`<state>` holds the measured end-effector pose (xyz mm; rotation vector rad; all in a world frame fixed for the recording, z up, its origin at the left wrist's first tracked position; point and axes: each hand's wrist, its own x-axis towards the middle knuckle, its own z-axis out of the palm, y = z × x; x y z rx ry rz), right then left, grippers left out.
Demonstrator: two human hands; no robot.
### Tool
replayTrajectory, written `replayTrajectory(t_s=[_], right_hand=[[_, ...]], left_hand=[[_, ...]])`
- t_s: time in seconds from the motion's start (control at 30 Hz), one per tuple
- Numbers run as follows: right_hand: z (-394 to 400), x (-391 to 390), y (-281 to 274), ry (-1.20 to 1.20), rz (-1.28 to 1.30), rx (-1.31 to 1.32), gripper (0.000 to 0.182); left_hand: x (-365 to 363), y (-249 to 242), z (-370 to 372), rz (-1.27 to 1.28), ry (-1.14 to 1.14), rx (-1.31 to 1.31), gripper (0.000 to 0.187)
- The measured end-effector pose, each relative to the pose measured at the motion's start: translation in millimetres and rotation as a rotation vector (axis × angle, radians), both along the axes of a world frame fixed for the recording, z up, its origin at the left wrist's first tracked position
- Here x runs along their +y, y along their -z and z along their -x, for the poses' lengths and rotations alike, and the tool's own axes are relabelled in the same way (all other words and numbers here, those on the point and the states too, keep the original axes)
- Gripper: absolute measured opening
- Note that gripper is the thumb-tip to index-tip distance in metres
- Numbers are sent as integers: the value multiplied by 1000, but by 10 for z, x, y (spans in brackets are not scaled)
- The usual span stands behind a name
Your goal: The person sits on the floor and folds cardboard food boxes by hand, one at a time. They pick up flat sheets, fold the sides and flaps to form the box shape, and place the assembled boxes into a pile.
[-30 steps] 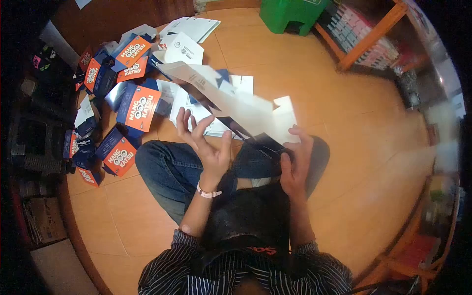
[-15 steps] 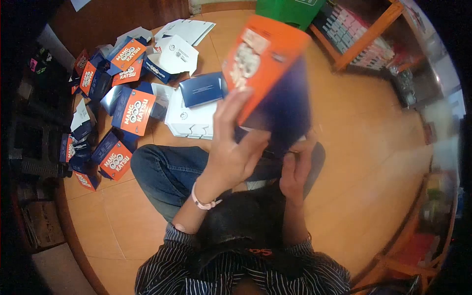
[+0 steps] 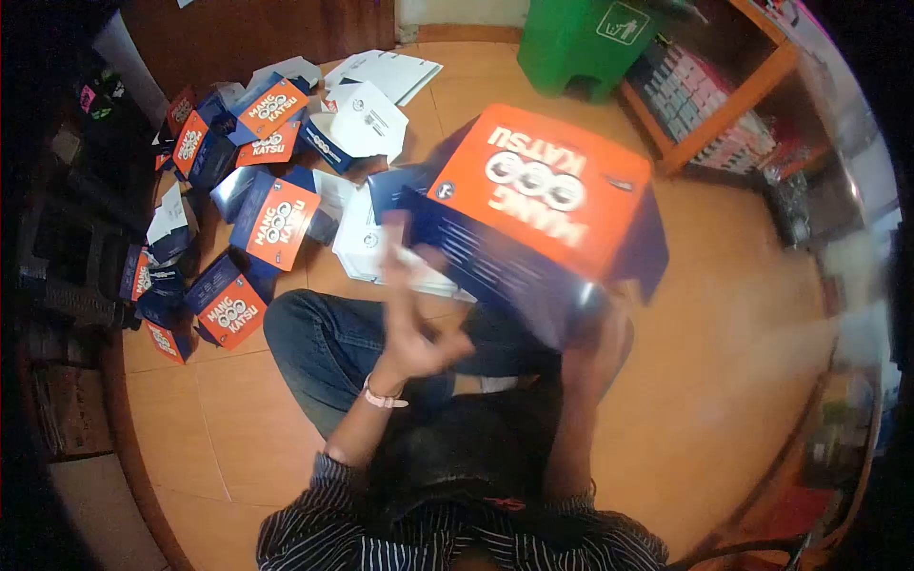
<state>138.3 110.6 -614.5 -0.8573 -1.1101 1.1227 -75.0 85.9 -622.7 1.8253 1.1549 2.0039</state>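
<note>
A navy box with an orange face (image 3: 547,181) printed MANG KATSU is held up over my lap, its lettering upside down and side flaps sticking out. My right hand (image 3: 600,333), blurred, grips its lower right corner; the fingers are partly hidden by the box. My left hand (image 3: 414,324) is off the box at its left, blurred, with fingers apart and nothing in it. Behind the box, a white stack of flat cartons (image 3: 357,233) lies on the floor beyond my knees.
Several folded orange and navy boxes (image 3: 276,219) lie heaped on the tiled floor at the left. White flat sheets (image 3: 390,74) lie behind them. A green bin (image 3: 576,48) stands at the back, beside a wooden shelf (image 3: 728,105) at the right.
The held box has turned and opened out, its orange face now broad toward the camera. My left hand has let go and moved left. The view has shifted slightly.
</note>
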Motion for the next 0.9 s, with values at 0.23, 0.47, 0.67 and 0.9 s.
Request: replayTrajectory(t_s=[0.23,0.47,0.67,0.9], right_hand=[[212,163,64,-22,545,750,27],[412,153,160,-45,-302,-679,27],[243,208,684,-517,231,226,11],[390,210,414,-349,-156,-296,19]], left_hand=[[29,-58,326,393,-31,-306,30],[-217,-386,166,266,-137,835,15],[-255,-73,237,523,85,588,12],[-118,93,179,1001,386,-97,25]])
